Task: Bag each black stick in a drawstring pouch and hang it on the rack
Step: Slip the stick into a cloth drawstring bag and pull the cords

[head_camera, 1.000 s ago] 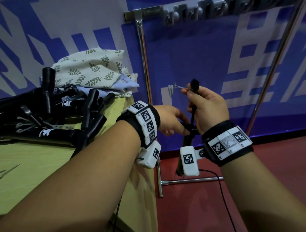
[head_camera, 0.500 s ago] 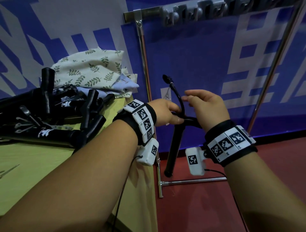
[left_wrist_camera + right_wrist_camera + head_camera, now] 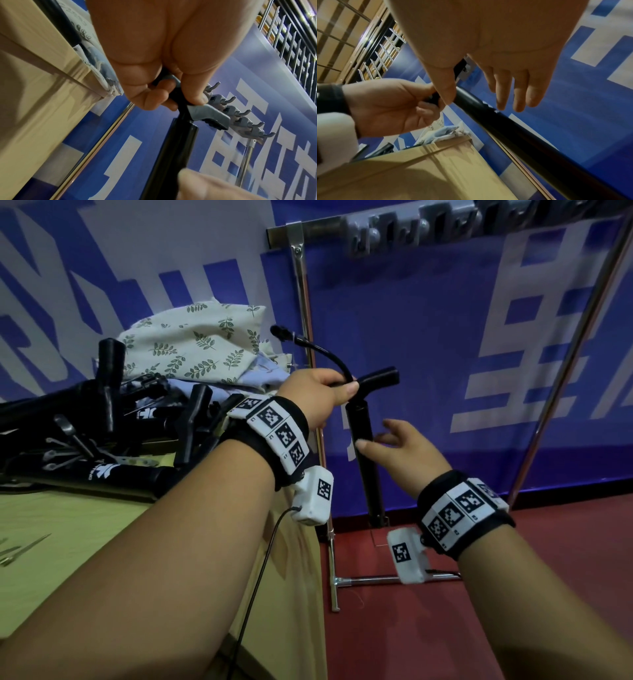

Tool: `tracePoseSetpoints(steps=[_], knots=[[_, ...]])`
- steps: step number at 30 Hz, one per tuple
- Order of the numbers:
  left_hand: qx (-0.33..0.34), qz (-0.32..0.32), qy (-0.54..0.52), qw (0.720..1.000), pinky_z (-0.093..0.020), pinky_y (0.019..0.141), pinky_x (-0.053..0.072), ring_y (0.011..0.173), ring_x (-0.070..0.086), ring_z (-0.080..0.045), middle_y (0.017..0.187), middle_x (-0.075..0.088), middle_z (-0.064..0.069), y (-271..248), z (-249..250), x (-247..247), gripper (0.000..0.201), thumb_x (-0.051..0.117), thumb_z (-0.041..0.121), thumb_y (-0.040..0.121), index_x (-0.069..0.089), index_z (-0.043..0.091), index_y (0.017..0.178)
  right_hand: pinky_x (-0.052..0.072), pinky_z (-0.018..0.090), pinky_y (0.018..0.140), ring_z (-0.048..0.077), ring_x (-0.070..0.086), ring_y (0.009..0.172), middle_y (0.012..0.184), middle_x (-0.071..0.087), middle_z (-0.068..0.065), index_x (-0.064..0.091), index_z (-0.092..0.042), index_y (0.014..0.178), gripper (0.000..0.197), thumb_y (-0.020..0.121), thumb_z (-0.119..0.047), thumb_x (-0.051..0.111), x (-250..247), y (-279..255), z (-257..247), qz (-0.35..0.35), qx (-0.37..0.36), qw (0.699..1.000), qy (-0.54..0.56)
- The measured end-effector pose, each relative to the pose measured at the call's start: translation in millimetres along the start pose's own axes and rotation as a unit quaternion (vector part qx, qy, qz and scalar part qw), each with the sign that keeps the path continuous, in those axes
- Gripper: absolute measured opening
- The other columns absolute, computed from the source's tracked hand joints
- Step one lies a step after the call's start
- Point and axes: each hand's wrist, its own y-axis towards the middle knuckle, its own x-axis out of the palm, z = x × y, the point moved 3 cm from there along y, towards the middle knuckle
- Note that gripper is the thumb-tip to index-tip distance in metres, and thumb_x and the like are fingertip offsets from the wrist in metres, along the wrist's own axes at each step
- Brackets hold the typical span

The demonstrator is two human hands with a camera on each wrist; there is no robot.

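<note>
A blue banner with white blocks hangs behind the chrome rack (image 3: 306, 344). The left hand (image 3: 317, 393) curls tightly round the T-handle of a smooth black stick (image 3: 364, 453), which hangs upright beside the counter (image 3: 102, 542). The right hand (image 3: 399, 450) hovers beside its tube, fingers spread, thumb near it. Leaf-print cloth pouches (image 3: 191, 344) and more black sticks (image 3: 102, 419) are heaped on the counter.

We see a yellowish table (image 3: 85, 542) carrying a heap of black sticks (image 3: 102, 446) with leaf-print cloth pouches (image 3: 191, 347) piled behind them, and thin metal pins (image 3: 20, 549) near its left edge. A metal rack (image 3: 337, 580) stands on the red floor (image 3: 445, 628).
</note>
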Motion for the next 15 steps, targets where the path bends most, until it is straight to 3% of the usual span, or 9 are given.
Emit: tracePoseSetpoints(steps=[4, 7, 9, 12, 15], knots=[[0.020, -0.001, -0.005, 1.000, -0.027, 0.056, 0.048, 0.049, 0.052, -0.016, 0.054, 0.058, 0.012, -2, 5, -1, 0.022, 0.068, 0.044, 0.096, 0.076, 0.025, 0.105, 0.053, 0.037, 0.103, 0.011, 0.064, 0.123, 0.137, 0.065, -0.005, 0.052, -0.034, 0.151, 0.071, 0.088, -0.046, 0.082, 7, 0, 3, -0.002, -0.022, 0.999, -0.032], [0.014, -0.035, -0.070, 0.997, -0.028, 0.057, 0.047, 0.045, 0.047, -0.011, 0.060, 0.062, 0.014, 0, 2, 3, 0.023, 0.071, 0.042, 0.095, 0.077, 0.022, 0.105, 0.052, 0.027, 0.084, 0.005, 0.065, 0.102, 0.115, 0.068, -0.009, 0.057, -0.039, 0.140, 0.054, 0.091, -0.045, 0.079, 6, -7, -7, 0.013, -0.045, 0.999, -0.026], [0.013, -0.068, -0.118, 0.991, -0.028, 0.056, 0.043, 0.045, 0.043, -0.011, 0.071, 0.064, 0.006, -1, 1, 9, 0.027, 0.073, 0.041, 0.092, 0.076, 0.018, 0.105, 0.046, 0.023, 0.073, 0.002, 0.065, 0.093, 0.107, 0.069, -0.010, 0.062, -0.033, 0.129, 0.043, 0.092, -0.043, 0.080, 3, -8, -14, 0.027, -0.048, 0.998, 0.005], [-0.008, -0.086, -0.127, 0.988, -0.025, 0.049, 0.042, 0.050, 0.045, -0.013, 0.075, 0.062, -0.001, -5, 4, 16, 0.022, 0.071, 0.038, 0.096, 0.075, 0.017, 0.100, 0.043, 0.024, 0.071, 0.005, 0.066, 0.091, 0.105, 0.071, -0.009, 0.064, -0.027, 0.117, 0.034, 0.090, -0.036, 0.081, -2, -4, -20, 0.064, -0.049, 0.996, 0.041], [-0.032, -0.042, -0.072, 0.996, -0.027, 0.050, 0.048, 0.058, 0.061, -0.015, 0.080, 0.069, -0.010, -9, 5, 16, 0.030, 0.067, 0.047, 0.097, 0.072, 0.018, 0.094, 0.045, 0.027, 0.075, 0.013, 0.069, 0.090, 0.105, 0.074, -0.002, 0.063, -0.029, 0.122, 0.038, 0.088, -0.028, 0.080, 3, -1, -26, 0.055, -0.060, 0.996, 0.048]])
